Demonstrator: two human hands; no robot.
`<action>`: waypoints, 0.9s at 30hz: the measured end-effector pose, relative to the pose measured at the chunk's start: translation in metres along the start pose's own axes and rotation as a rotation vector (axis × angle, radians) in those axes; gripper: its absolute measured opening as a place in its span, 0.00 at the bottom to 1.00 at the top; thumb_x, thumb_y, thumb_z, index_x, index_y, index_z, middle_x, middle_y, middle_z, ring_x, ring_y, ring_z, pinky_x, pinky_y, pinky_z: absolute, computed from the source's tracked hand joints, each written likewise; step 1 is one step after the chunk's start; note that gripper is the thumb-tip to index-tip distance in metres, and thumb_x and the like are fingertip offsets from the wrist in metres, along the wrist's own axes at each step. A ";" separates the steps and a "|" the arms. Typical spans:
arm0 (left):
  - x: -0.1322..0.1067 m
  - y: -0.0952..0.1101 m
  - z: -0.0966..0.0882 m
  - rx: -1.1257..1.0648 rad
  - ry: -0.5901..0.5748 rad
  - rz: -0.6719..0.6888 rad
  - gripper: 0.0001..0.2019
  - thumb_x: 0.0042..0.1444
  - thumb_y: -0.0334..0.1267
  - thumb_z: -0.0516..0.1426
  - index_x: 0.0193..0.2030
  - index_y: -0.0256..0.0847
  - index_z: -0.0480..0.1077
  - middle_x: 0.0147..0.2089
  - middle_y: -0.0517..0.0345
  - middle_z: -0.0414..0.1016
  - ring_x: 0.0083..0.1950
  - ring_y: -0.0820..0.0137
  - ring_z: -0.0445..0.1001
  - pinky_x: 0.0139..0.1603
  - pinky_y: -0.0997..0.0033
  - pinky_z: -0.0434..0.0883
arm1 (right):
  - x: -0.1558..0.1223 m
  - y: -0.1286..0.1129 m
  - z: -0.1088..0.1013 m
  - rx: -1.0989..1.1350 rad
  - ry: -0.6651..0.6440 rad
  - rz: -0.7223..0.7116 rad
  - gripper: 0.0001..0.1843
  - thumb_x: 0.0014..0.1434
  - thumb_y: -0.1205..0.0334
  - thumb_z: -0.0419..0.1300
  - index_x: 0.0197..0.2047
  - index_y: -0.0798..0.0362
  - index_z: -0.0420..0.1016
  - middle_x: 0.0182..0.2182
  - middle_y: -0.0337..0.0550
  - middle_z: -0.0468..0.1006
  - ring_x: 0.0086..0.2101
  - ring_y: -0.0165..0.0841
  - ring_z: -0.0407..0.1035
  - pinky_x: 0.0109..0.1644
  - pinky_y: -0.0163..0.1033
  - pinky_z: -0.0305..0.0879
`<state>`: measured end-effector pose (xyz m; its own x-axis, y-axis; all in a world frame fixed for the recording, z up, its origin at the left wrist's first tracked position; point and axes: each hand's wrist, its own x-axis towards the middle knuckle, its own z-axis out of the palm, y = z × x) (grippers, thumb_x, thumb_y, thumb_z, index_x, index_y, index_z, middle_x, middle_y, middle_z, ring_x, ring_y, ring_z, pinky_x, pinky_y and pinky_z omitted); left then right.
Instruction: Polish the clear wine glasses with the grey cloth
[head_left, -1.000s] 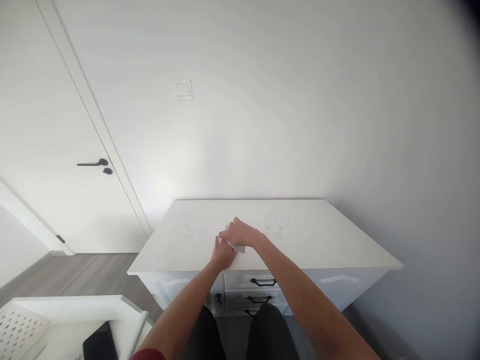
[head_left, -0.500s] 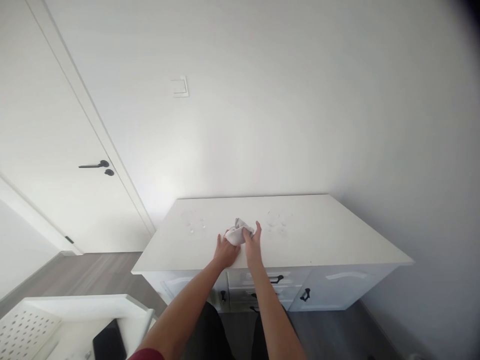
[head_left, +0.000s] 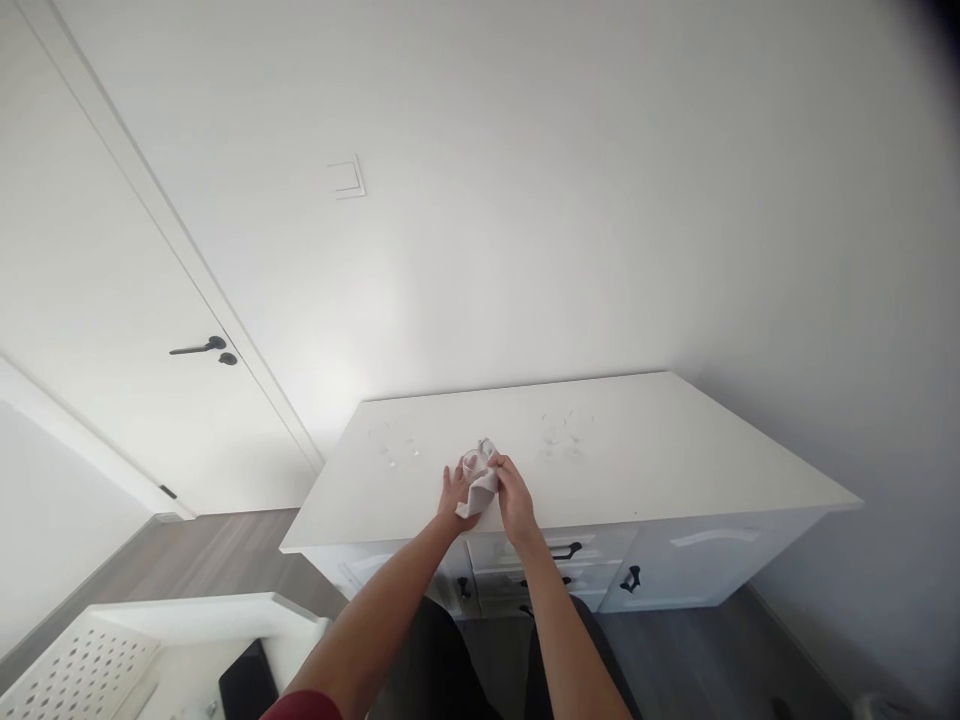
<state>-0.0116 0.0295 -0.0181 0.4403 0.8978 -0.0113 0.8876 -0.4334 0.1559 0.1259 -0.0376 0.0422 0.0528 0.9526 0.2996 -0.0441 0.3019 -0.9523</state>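
Left clear-glassware group point(head_left: 391, 452): sits on the flat white cabinet top point(head_left: 697, 455), apart from the hands; I judge this leaves working room.
Left hand point(head_left: 453, 496): fingers partly open, curved about a clear round-rimmed glass point(head_left: 470, 462); I read this as the steadying side.
Glass position: between the hands, toward the front of the top, partly hidden; whether it touches the top, I cannot tell.
Pale soft cloth point(head_left: 480, 492): bunched against the glass, its loose end hanging toward me.
Right hand point(head_left: 516, 500): thumb and fingers nearly closed, pinching the cloth's edge, presumably for control.
Right clear-glassware group point(head_left: 562, 437): set farther back, likely safer from knocks.
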 end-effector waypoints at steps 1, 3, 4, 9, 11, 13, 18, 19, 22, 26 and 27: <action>0.001 -0.001 0.001 0.012 0.001 0.000 0.39 0.65 0.47 0.53 0.81 0.48 0.46 0.84 0.51 0.39 0.83 0.48 0.37 0.79 0.34 0.37 | -0.001 0.004 -0.001 0.022 0.004 -0.020 0.23 0.69 0.47 0.46 0.61 0.48 0.59 0.59 0.52 0.75 0.59 0.40 0.71 0.62 0.47 0.70; 0.001 -0.001 0.003 0.040 0.006 -0.004 0.40 0.65 0.47 0.53 0.81 0.49 0.45 0.84 0.52 0.39 0.83 0.48 0.37 0.80 0.34 0.35 | -0.001 0.011 0.000 0.018 0.027 -0.059 0.37 0.64 0.51 0.55 0.71 0.49 0.48 0.68 0.55 0.67 0.64 0.40 0.67 0.67 0.49 0.66; 0.002 -0.001 0.003 0.049 0.012 -0.003 0.40 0.65 0.47 0.53 0.81 0.48 0.44 0.84 0.52 0.39 0.83 0.48 0.37 0.80 0.35 0.35 | 0.001 0.014 0.001 -0.013 0.047 -0.071 0.41 0.62 0.52 0.59 0.73 0.49 0.47 0.69 0.56 0.65 0.66 0.41 0.65 0.68 0.51 0.64; -0.001 -0.006 0.004 0.040 -0.007 0.026 0.45 0.61 0.47 0.57 0.81 0.41 0.44 0.83 0.47 0.40 0.83 0.49 0.37 0.81 0.38 0.31 | 0.021 0.014 0.012 -0.201 0.071 -0.087 0.37 0.51 0.54 0.69 0.63 0.51 0.66 0.56 0.51 0.78 0.53 0.42 0.74 0.61 0.48 0.70; -0.003 -0.007 0.002 0.051 -0.007 0.013 0.46 0.59 0.46 0.58 0.81 0.39 0.44 0.83 0.45 0.42 0.83 0.50 0.38 0.81 0.39 0.32 | 0.030 0.011 0.015 -0.224 0.089 -0.082 0.32 0.50 0.54 0.69 0.57 0.51 0.69 0.48 0.46 0.81 0.45 0.40 0.76 0.54 0.45 0.72; -0.004 -0.007 0.000 0.088 -0.029 -0.011 0.48 0.57 0.43 0.61 0.81 0.39 0.44 0.82 0.44 0.45 0.83 0.50 0.40 0.81 0.39 0.34 | 0.038 0.010 0.012 -0.205 0.068 -0.066 0.26 0.50 0.54 0.69 0.52 0.51 0.72 0.42 0.43 0.81 0.41 0.38 0.75 0.50 0.43 0.72; -0.003 0.004 -0.005 0.151 -0.090 -0.021 0.44 0.59 0.39 0.59 0.81 0.43 0.47 0.81 0.43 0.50 0.82 0.44 0.46 0.80 0.33 0.38 | 0.055 0.008 -0.013 -0.042 -0.292 -0.004 0.24 0.47 0.54 0.70 0.47 0.52 0.75 0.40 0.40 0.81 0.40 0.36 0.74 0.49 0.41 0.70; -0.003 0.006 -0.006 0.145 -0.069 -0.029 0.39 0.63 0.40 0.55 0.80 0.43 0.48 0.81 0.44 0.51 0.81 0.44 0.47 0.80 0.32 0.38 | 0.057 0.008 -0.017 -0.017 -0.345 0.020 0.24 0.47 0.54 0.70 0.46 0.52 0.75 0.39 0.40 0.81 0.40 0.36 0.74 0.49 0.41 0.70; -0.004 0.009 -0.008 0.123 -0.046 -0.027 0.37 0.67 0.44 0.52 0.81 0.43 0.48 0.80 0.45 0.54 0.81 0.45 0.48 0.80 0.33 0.37 | 0.053 0.013 -0.015 -0.035 -0.345 0.040 0.22 0.48 0.53 0.70 0.45 0.53 0.75 0.40 0.41 0.81 0.41 0.37 0.75 0.50 0.43 0.71; -0.005 0.009 -0.011 0.103 -0.038 -0.018 0.40 0.65 0.47 0.55 0.81 0.46 0.45 0.81 0.48 0.50 0.82 0.47 0.45 0.81 0.35 0.37 | 0.020 0.028 0.013 -0.188 0.082 -0.028 0.32 0.53 0.54 0.66 0.60 0.53 0.67 0.52 0.50 0.78 0.52 0.42 0.74 0.59 0.48 0.70; -0.005 0.010 -0.012 0.095 -0.033 -0.032 0.38 0.67 0.46 0.53 0.81 0.48 0.46 0.82 0.50 0.49 0.82 0.49 0.44 0.81 0.35 0.38 | 0.010 0.031 0.020 -0.213 0.148 -0.067 0.39 0.55 0.55 0.65 0.67 0.53 0.60 0.59 0.54 0.74 0.58 0.43 0.71 0.63 0.49 0.68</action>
<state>-0.0069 0.0218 -0.0048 0.4146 0.9088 -0.0471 0.9093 -0.4117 0.0604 0.1049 -0.0180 0.0173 0.1950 0.9102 0.3655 0.1745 0.3345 -0.9261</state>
